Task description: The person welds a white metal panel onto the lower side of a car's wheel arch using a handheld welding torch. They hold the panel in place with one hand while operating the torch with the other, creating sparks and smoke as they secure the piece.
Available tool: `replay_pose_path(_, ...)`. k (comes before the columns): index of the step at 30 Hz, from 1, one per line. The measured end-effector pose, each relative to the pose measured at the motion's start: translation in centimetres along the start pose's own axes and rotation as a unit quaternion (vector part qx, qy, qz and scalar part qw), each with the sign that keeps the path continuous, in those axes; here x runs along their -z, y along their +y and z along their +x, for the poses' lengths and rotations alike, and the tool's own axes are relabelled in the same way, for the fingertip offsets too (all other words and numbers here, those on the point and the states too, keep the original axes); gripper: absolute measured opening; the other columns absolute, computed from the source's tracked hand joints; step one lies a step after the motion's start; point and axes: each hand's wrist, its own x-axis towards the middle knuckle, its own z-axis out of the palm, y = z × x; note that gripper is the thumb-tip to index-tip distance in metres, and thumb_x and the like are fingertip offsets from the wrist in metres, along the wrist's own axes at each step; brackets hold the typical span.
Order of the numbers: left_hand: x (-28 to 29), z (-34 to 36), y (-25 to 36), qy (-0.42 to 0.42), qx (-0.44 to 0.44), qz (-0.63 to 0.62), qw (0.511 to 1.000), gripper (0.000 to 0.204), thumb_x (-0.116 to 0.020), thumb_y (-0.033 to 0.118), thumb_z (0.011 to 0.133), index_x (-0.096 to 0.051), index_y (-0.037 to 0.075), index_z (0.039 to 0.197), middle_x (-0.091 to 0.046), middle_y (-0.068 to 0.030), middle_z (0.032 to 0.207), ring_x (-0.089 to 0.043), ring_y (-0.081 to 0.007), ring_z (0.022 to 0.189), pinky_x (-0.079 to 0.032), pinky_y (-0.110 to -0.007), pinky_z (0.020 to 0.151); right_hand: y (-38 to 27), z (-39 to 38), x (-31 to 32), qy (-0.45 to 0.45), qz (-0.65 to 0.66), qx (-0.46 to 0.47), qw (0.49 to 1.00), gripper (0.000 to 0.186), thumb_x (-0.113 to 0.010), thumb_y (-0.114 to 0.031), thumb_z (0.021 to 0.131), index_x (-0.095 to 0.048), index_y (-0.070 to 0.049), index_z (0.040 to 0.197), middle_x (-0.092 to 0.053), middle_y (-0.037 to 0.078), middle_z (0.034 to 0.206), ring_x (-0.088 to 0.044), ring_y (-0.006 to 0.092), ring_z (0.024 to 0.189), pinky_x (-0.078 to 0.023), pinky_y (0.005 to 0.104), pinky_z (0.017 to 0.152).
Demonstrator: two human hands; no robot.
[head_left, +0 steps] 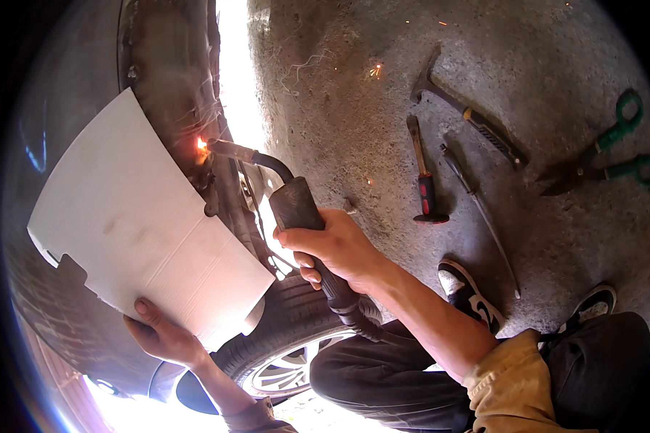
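My right hand [337, 249] is wrapped round the black handle of a welding torch [299, 206]. The torch's curved neck reaches up and left, and its nozzle ends at a small orange glow [201, 144] on the rusty metal edge of a car body [167, 68]. A pale cardboard sheet [148, 224] is pinched at its lower edge by my left hand [161, 333], thumb on the near face, fingers mostly behind. The sheet is tilted over the car's panel, its right edge close beside the glow.
On the concrete floor lie a hammer [469, 112], a chisel with a red and black grip [425, 180], a thin metal rod [484, 216] and green-handled metal shears [599, 155]. A car wheel [289, 353] stands below the torch. Sparks [375, 71] fly over the floor.
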Motion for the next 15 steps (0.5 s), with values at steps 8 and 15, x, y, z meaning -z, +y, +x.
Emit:
replay_pose_path(8, -0.4, -0.4, 0.1, -0.021, 0.005, -0.022, 1.0, 0.066, -0.052, 0.052, 0.096, -0.051, -0.009, 0.12, -0.061, -0.0169, 0.098, -0.063, -0.0207, 0.082, -0.052, -0.031, 0.064, 0.1, 0.1, 0.0, -0.007, -0.013, 0.006, 1.0, 0.019, -0.067, -0.021, 0.086, -0.059, -0.004, 0.086, -0.049, 0.0, 0.059, -0.05, 0.0107, 0.046, -0.04, 0.0281, 0.041)
replay_pose_path(15, -0.7, -0.8, 0.5, -0.052, -0.012, -0.004, 0.999, 0.063, -0.051, 0.052, 0.096, -0.053, -0.008, 0.116, -0.061, -0.0163, 0.096, -0.062, -0.0207, 0.079, -0.05, -0.032, 0.063, 0.1, 0.3, 0.0, -0.013, -0.019, 0.006, 1.0, 0.02, -0.067, -0.022, 0.086, -0.057, -0.005, 0.084, -0.049, 0.0, 0.06, -0.05, 0.0107, 0.047, -0.041, 0.0284, 0.042)
